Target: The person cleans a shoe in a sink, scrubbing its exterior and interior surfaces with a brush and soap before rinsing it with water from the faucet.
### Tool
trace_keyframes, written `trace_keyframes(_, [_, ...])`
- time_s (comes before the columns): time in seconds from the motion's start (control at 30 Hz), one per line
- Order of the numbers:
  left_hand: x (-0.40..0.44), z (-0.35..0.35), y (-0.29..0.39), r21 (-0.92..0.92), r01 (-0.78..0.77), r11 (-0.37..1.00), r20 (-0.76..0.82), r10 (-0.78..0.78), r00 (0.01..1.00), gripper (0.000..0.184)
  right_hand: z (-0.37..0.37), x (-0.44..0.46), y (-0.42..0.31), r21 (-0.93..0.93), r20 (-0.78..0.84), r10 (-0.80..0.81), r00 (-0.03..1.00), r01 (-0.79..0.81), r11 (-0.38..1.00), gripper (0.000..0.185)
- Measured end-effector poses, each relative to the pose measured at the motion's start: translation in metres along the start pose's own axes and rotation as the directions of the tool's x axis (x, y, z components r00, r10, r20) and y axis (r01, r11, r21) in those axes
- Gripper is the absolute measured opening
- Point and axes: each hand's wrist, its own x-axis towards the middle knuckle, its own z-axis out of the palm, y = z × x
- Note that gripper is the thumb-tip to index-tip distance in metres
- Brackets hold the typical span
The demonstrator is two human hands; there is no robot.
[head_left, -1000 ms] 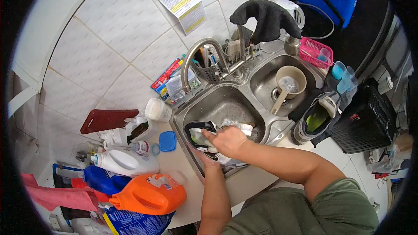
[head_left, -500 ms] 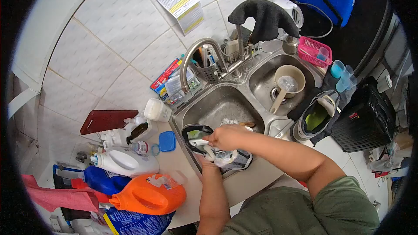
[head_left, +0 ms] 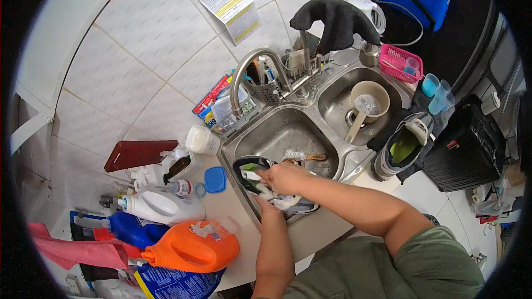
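Observation:
A wet grey and white shoe [head_left: 302,206] with a black collar and green inside is tilted over the near edge of the left sink basin [head_left: 266,133]. From below, my left hand [head_left: 267,204] supports it, fingers mostly hidden under the shoe. Closed around a small white object [head_left: 250,175] at the shoe's opening is my right hand [head_left: 284,179]; the object looks like a brush or its handle. A wooden brush with white bristles [head_left: 303,156] lies in the basin behind my right hand.
The right basin holds a beige dipper [head_left: 370,102]. Another shoe [head_left: 400,148] stands on a dark cloth at the right. Detergent bottles, including an orange one [head_left: 191,247], crowd the left counter beside a blue lid [head_left: 215,179]. The faucet [head_left: 238,86] arches over the left basin.
The shoe first tilted out toward the basin's front edge, then lowered slightly. My right hand has shifted a little left and down with it, and the wooden brush is now more exposed.

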Motion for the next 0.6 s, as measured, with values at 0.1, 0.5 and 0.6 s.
trace_keyframes(0.1, [-0.011,0.037,-0.007,0.145,0.045,0.988,-0.197,-0.016,0.980,0.060,-0.016,-0.001,0.014,-0.001,0.110,-0.175,0.978,0.176,0.984,0.037])
trace_keyframes(0.5, [0.000,0.080,-0.015,0.366,-0.051,0.929,-0.317,0.176,0.932,0.067,0.000,-0.037,-0.004,-0.571,-0.154,-0.155,0.976,0.040,0.820,0.057])
trace_keyframes(0.6, [0.007,0.060,-0.014,0.348,-0.043,0.936,-0.282,0.149,0.948,0.061,-0.011,-0.012,0.006,-0.531,-0.057,-0.230,0.972,0.165,0.831,0.056])
